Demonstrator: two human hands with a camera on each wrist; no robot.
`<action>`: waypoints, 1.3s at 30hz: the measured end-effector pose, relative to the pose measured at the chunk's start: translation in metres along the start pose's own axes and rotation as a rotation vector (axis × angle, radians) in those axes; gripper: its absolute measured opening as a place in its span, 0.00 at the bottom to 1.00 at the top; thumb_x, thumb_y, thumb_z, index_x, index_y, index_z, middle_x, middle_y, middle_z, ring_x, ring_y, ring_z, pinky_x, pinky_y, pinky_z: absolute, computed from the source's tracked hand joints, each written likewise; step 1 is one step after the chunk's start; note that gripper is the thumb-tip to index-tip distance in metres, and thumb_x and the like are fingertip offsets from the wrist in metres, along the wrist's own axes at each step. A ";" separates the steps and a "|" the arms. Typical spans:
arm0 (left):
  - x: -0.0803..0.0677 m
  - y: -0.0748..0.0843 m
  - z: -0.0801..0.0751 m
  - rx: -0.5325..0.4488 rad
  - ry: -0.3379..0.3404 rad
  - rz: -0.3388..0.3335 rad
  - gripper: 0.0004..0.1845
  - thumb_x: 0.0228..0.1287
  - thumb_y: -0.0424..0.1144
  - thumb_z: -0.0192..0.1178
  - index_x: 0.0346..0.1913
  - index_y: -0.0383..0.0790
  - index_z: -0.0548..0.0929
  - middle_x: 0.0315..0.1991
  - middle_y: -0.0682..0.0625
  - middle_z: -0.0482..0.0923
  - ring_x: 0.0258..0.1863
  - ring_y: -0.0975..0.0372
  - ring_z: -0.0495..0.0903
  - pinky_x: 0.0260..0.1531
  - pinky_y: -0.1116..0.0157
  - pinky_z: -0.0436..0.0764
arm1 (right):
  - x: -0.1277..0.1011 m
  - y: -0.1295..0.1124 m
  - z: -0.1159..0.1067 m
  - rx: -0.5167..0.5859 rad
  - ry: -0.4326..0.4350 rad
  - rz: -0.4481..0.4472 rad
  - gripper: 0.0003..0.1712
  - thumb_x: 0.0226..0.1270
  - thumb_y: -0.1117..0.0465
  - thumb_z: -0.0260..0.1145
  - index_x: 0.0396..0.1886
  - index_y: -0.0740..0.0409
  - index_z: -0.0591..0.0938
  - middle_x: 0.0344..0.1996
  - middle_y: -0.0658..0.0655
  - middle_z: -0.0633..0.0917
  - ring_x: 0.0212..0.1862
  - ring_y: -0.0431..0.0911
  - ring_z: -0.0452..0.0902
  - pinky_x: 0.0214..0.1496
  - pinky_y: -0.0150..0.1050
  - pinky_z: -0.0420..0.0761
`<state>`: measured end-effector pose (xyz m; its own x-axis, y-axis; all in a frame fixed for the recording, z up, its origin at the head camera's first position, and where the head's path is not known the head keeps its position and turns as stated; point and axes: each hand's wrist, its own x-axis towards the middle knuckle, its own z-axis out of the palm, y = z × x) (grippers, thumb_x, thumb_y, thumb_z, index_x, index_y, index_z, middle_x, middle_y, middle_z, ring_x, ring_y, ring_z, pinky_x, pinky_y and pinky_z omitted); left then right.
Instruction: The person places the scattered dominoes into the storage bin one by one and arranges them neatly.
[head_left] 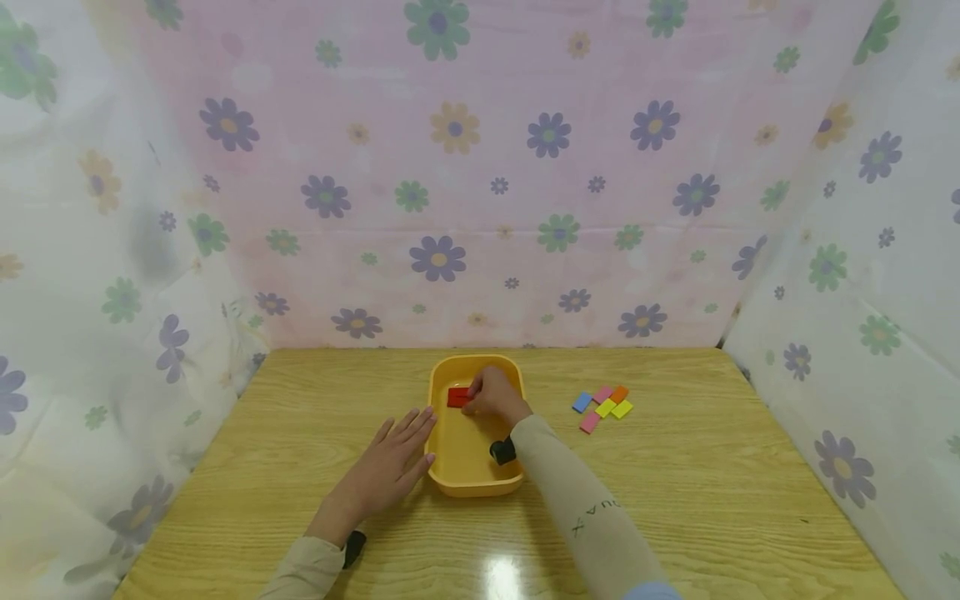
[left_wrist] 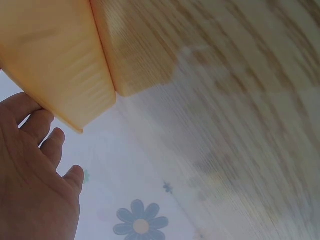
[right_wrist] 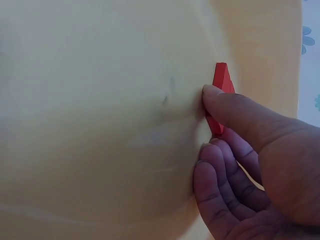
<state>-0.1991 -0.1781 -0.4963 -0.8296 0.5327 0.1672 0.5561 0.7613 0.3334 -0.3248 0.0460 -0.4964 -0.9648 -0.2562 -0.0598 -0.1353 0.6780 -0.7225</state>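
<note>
Inside the yellow tray point(head_left: 476, 475), near its far end, the right hand point(head_left: 491, 395) pinches a red tile point(head_left: 458, 397) by its thin edges. It looks light, stiff and smooth, probably foam or plastic. The left hand point(head_left: 390, 467) lies spread flat on the wood-grain surface point(head_left: 697, 492), fingertips against the tray's left wall.

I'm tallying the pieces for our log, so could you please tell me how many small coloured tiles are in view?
6. One red tile lies in the yellow tray, pinched by the right hand. Five lie clustered on the table right of the tray: blue, two pink, orange, yellow. The hand may hide others.
</note>
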 end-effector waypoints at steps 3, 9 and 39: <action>0.001 0.001 0.000 0.002 -0.003 -0.003 0.34 0.81 0.50 0.49 0.80 0.37 0.58 0.81 0.45 0.54 0.80 0.47 0.52 0.77 0.39 0.50 | 0.000 0.000 0.000 -0.003 0.004 -0.001 0.13 0.52 0.65 0.82 0.29 0.63 0.83 0.30 0.55 0.82 0.32 0.45 0.72 0.38 0.35 0.77; 0.001 0.000 0.000 0.006 -0.008 -0.002 0.34 0.81 0.50 0.49 0.80 0.38 0.57 0.81 0.47 0.53 0.81 0.48 0.52 0.77 0.40 0.49 | 0.003 0.003 0.000 -0.020 0.011 -0.009 0.12 0.52 0.65 0.82 0.29 0.63 0.84 0.30 0.55 0.83 0.31 0.45 0.74 0.37 0.35 0.79; 0.001 0.001 0.000 0.003 -0.011 -0.012 0.34 0.80 0.50 0.50 0.80 0.39 0.57 0.81 0.48 0.52 0.81 0.49 0.51 0.77 0.40 0.48 | 0.005 0.003 -0.002 -0.050 0.013 0.042 0.15 0.50 0.64 0.84 0.29 0.63 0.84 0.29 0.55 0.81 0.31 0.45 0.72 0.36 0.35 0.78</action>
<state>-0.1991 -0.1771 -0.4963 -0.8358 0.5273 0.1530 0.5460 0.7690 0.3325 -0.3303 0.0478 -0.4975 -0.9726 -0.2181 -0.0803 -0.1053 0.7215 -0.6844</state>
